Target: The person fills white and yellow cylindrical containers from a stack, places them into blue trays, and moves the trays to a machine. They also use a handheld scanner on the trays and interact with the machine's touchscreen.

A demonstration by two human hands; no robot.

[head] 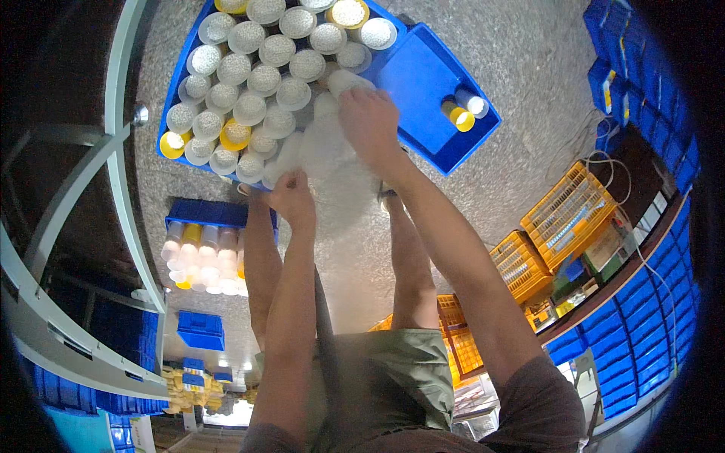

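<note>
A large blue plastic crate (167, 116) holds many translucent plastic cups (264, 79) packed upright in rows. White granular material shows at their tops, and a few cups are yellow (235, 135). At the crate's right side my right hand (369, 127) has its fingers closed around the end of a translucent cup (346, 83). My left hand (291, 195) is at the crate's near edge, fingers curled beside a hazy translucent cup (290, 152); the blur hides whether it grips it. A pale smear veils the middle of the view, between both hands.
Right of the crate lies a blue tray (419, 85) with a yellow cup (460, 118) and a white cup (474, 105). By my left leg another blue crate (207, 210) holds cups. Yellow slatted crates (566, 215) stand right; a pale metal frame (116, 187) runs along the left.
</note>
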